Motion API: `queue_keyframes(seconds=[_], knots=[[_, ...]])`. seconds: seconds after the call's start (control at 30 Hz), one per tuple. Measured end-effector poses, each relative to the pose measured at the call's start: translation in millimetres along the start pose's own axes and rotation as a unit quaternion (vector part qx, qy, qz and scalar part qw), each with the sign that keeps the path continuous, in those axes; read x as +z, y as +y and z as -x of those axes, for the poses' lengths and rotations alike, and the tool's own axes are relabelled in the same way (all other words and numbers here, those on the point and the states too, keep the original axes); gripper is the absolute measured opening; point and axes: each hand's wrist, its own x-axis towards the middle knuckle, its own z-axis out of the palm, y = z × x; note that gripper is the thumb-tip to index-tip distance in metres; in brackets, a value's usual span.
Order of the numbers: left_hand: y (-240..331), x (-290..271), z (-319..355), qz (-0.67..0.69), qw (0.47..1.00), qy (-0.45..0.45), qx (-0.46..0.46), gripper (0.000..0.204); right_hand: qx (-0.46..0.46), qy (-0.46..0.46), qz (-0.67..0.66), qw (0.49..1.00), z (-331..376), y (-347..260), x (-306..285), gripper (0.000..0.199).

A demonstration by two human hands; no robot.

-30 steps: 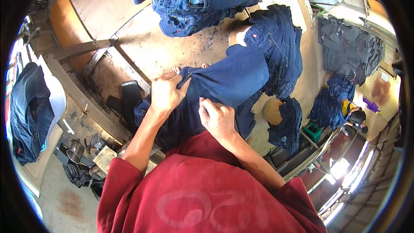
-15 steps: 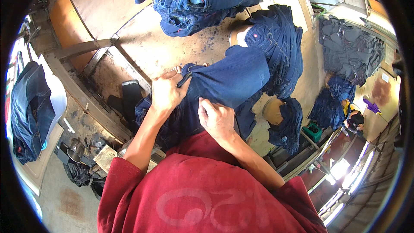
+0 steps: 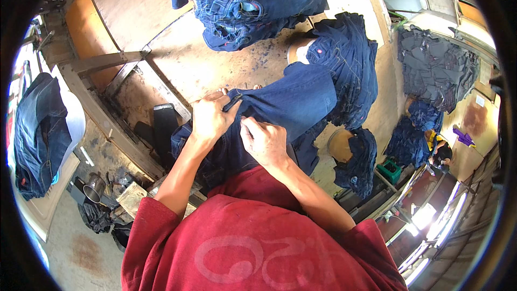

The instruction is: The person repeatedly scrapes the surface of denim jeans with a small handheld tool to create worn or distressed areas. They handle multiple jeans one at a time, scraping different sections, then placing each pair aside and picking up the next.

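Pinching a dark blue pair of jeans (image 3: 280, 108) on the stained counter (image 3: 204, 64), the left hand (image 3: 211, 118) and right hand (image 3: 265, 143) seemed mid-job, with a heap of jeans (image 3: 258, 0) waiting beyond.

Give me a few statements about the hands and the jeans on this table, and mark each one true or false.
1. Both hands rest on the dark blue jeans on the table. True.
2. The left hand holds a metal cup. False: it grips the denim edge.
3. The right hand is off the jeans. False: it presses on them.
4. A pile of jeans lies at the table's far side. True.
5. The sleeves are red. True.
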Motion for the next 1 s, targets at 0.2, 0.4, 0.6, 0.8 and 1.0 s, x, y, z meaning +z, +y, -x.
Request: queue_keyframes(seconds=[0.2, 0.4, 0.6, 0.8, 1.0], knots=[[0, 0, 5, -0.007, 1.0, -0.001, 0.0, 0.027, 0.03, -0.018, 0.005, 0.999, -1, -2, -1, 0.01], [10, -14, -1, 0.01, 0.998, -0.039, -0.042, 0.028, 0.064, -0.084, 0.044, 0.993, 3, -7, -16, 0.009], [58, -72, 104, -0.121, 0.962, 0.186, -0.162, 0.098, 0.189, -0.024, -0.171, 0.967, 42, 27, -70, 0.018], [78, -31, 210, 0.033, 0.911, 0.176, -0.372, 0.087, 0.159, -0.042, -0.168, 0.972, 75, 58, -94, 0.018], [74, -37, 210, 0.476, 0.784, 0.083, -0.39, 0.05, 0.109, 0.008, -0.185, 0.977, 89, 69, -107, 0.015]])
